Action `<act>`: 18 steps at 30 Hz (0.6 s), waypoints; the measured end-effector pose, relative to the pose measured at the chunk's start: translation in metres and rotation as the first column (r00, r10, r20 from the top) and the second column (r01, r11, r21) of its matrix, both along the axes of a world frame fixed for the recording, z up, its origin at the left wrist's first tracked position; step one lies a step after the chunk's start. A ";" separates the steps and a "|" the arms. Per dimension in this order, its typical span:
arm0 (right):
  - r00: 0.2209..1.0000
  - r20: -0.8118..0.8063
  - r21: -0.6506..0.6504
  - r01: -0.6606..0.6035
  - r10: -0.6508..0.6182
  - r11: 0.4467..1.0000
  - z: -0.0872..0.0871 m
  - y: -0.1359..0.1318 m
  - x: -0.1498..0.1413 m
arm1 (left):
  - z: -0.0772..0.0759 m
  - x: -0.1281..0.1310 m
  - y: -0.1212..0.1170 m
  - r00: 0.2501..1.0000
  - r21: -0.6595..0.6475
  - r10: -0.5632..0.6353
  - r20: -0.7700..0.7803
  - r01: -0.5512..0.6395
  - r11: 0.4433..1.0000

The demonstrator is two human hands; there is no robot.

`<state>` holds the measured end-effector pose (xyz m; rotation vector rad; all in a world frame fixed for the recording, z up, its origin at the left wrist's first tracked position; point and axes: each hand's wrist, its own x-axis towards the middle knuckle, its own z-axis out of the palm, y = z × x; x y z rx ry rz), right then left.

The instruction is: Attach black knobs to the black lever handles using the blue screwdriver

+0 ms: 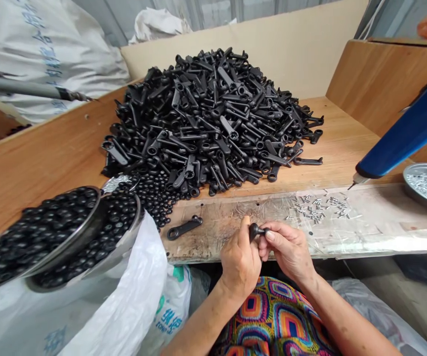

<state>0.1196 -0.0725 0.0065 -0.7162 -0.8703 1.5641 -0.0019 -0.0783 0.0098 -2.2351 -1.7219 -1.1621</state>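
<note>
My left hand (241, 259) is closed around a black plastic lever handle (254, 231), most of it hidden in the fist. Its rounded end and a thin neck point right, above the front edge of the bench. The fingertips of my right hand (289, 247) pinch a small black knob (267, 231) at the tip of that neck; the fingers partly cover it. To the left, a single black lever handle (184, 227) lies on the worn bench strip (213, 242). A large heap of similar lever handles (213, 123) rises behind my hands.
Two metal bowls (87, 225) of black knobs stand at left, with loose knobs (157, 193) spilled beside them. Scattered metal pins (315, 207) lie right of my hands. A blue power screwdriver (402, 128) hangs above, near a dish (413, 190) of small metal parts.
</note>
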 end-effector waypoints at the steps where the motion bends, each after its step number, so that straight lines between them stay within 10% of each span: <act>1: 0.998 0.042 0.005 0.036 -0.036 0.999 0.001 -0.001 -0.002 | 0.000 0.000 0.000 0.999 0.003 0.019 -0.031 -0.018 1.000; 8: 0.948 0.314 0.001 0.049 -0.047 0.999 0.006 0.009 -0.013 | -0.003 -0.010 0.002 0.998 -0.195 0.059 0.000 -0.058 0.979; 11: 0.774 0.633 0.143 -0.075 -0.033 0.987 0.010 0.018 -0.015 | 0.003 -0.030 0.006 0.977 -0.382 -0.006 0.212 0.089 0.920; 15: 0.467 0.837 0.495 -0.428 -0.284 0.756 0.017 0.027 -0.024 | 0.013 -0.067 0.006 0.865 -0.539 -0.046 0.499 0.351 0.765; 18: 0.357 0.853 0.521 -0.634 -0.381 0.572 0.023 0.033 -0.040 | 0.013 -0.091 -0.001 0.849 -0.634 -0.028 0.528 0.416 0.652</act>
